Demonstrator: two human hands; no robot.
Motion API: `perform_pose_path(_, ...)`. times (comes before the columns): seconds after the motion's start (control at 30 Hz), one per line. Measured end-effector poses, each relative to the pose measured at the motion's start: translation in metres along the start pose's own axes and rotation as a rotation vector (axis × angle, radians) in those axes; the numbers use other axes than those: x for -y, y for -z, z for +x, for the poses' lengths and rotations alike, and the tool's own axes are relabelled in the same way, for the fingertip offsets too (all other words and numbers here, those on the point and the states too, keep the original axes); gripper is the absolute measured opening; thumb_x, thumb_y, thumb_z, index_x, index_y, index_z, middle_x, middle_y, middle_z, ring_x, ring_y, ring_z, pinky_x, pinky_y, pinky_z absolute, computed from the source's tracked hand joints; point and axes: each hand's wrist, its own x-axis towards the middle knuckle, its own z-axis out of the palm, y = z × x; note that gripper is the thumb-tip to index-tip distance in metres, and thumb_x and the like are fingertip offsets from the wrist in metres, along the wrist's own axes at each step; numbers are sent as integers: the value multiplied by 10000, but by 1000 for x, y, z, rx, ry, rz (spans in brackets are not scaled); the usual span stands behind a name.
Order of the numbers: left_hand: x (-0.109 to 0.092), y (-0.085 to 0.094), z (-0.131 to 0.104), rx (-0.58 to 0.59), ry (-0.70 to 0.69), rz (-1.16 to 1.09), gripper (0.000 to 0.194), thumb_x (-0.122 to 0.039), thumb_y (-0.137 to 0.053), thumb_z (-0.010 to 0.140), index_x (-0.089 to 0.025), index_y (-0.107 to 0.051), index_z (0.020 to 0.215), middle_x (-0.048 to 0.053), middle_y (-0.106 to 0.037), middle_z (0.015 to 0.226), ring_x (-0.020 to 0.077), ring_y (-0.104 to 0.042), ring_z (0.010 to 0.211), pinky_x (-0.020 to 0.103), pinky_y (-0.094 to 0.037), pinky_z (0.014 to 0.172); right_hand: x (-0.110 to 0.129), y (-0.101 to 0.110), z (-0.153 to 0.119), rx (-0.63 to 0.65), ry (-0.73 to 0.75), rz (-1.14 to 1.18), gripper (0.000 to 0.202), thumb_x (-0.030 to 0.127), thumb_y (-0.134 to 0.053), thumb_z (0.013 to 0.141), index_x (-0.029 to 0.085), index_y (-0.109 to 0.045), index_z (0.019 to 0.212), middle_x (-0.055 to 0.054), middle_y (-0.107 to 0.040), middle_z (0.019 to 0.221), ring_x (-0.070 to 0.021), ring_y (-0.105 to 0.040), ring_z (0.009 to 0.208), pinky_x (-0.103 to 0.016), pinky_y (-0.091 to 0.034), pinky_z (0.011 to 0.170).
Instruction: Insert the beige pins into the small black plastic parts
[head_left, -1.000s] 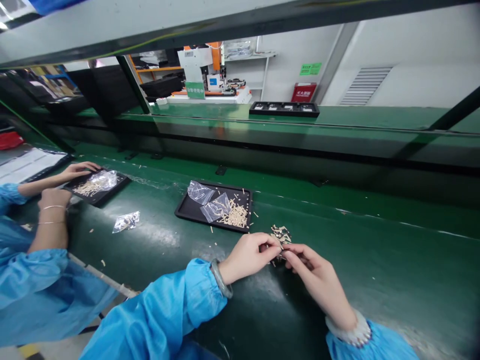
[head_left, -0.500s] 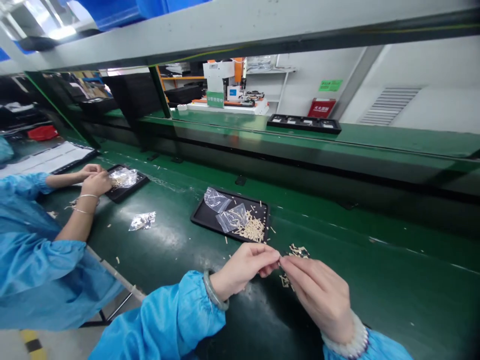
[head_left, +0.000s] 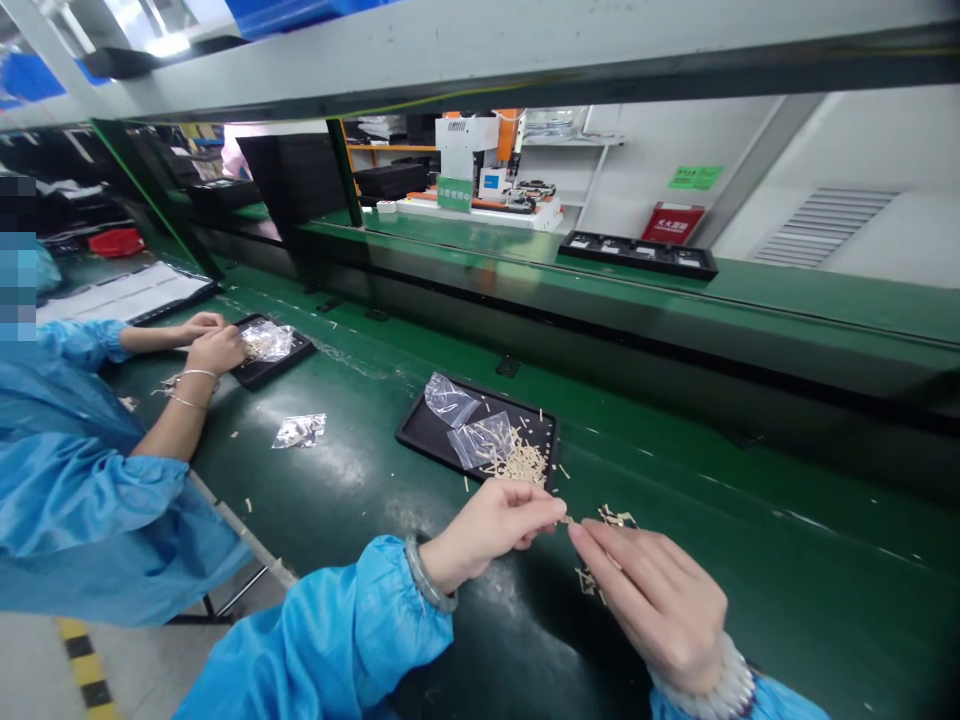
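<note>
My left hand is closed in a pinch, with a small tan strip poking out from thumb and forefinger. Right beside it are the fingertips of my right hand, pressed together; what they grip, if anything, is too small to make out. Partly hidden behind and under my right hand is a pile of small tan and dark strips on the green bench. Beyond my left hand lies a black tray holding a heap of tan strips and clear plastic bags.
To the left, a co-worker in a blue sleeve handles pieces at another black tray. A small clear bag lies between us. A grey shelf beam crosses overhead. Along the back runs a raised green ledge with a black compartment tray.
My fingertips have drawn slightly apart, and the small tan strip now shows between them. The camera has turned a little left, so the scene sits farther right.
</note>
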Motion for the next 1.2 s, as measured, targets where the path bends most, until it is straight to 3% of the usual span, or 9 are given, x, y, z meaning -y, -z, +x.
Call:
perform_pose_path(0.23, -2, 2, -2, -19, 42, 73, 270, -400, -633, 708, -131, -619, 715, -40, -457, 575, 41, -310, 480, 185, -187, 429, -4, 2, -1, 59, 20, -32, 282, 82, -468, 830, 153, -655, 1029, -112, -722, 878, -220, -655, 777, -356, -502, 687)
perform_pose_path(0.33, -5, 1, -3, -40, 15, 112, 262, -394, -625, 722, -133, -625, 731, -27, -502, 605, 52, -360, 513, 181, -241, 453, -5, -1, 0, 42, 15, -19, 286, 98, -463, 838, 180, -646, 1042, -93, -723, 875, -212, -658, 771, -345, -504, 677)
perform_pose_path(0.47, -5, 0, -5, -70, -217, 235, 222, -332, -559, 797, -131, -609, 717, -6, -540, 655, 88, -457, 619, 209, -373, 589, -1, -10, 7, -9, -158, 37, 231, 118, -565, 808, 190, -631, 1017, -85, -705, 871, -197, -649, 750, -324, -504, 668)
perform_pose_path(0.57, -5, -1, -8, -161, -436, 449, 191, -276, -505, 843, -143, -603, 749, 8, -559, 723, 104, -486, 668, 218, -399, 628, 5, -15, 17, -26, -401, 196, 155, 155, -590, 809, 177, -620, 959, -85, -663, 874, -184, -637, 766, -301, -511, 674)
perform_pose_path(0.67, -6, 1, -12, -249, -618, 683, 174, -238, -469, 871, -157, -607, 805, 25, -590, 791, 123, -526, 741, 237, -429, 692, 8, -17, 28, -33, -537, 351, 98, 158, -544, 837, 185, -614, 900, -74, -623, 858, -175, -622, 784, -289, -511, 679)
perform_pose_path(0.8, -7, 7, -13, -280, -801, 971, 191, -191, -417, 893, -166, -606, 896, 48, -633, 885, 157, -544, 842, 299, -434, 809, 6, -18, 36, -4, -560, 364, 112, 174, -525, 844, 197, -617, 904, -66, -624, 866, -175, -622, 777, -287, -511, 674)
perform_pose_path(0.93, -6, 12, -11, -266, -867, 1202, 227, -166, -375, 898, -158, -600, 925, 60, -638, 909, 178, -534, 832, 329, -433, 792, 4, -20, 40, 19, -489, 260, 116, 169, -532, 829, 204, -625, 890, -48, -652, 848, -166, -630, 743, -282, -504, 677)
perform_pose_path(1.03, -7, 11, -10, -279, -849, 1143, 225, -168, -363, 901, -156, -587, 909, 63, -626, 896, 173, -529, 840, 329, -427, 807, 6, -22, 45, 7, -521, 256, 110, 175, -527, 820, 214, -626, 844, -38, -653, 817, -164, -626, 720, -283, -498, 678)
perform_pose_path(1.2, -7, 9, -5, -302, -661, 699, 211, -245, -384, 903, -161, -558, 821, 39, -567, 827, 139, -510, 788, 255, -425, 733, -5, -33, 51, -21, -718, 339, 145, 244, -485, 838, 205, -597, 756, -36, -651, 746, -160, -620, 657, -264, -502, 594)
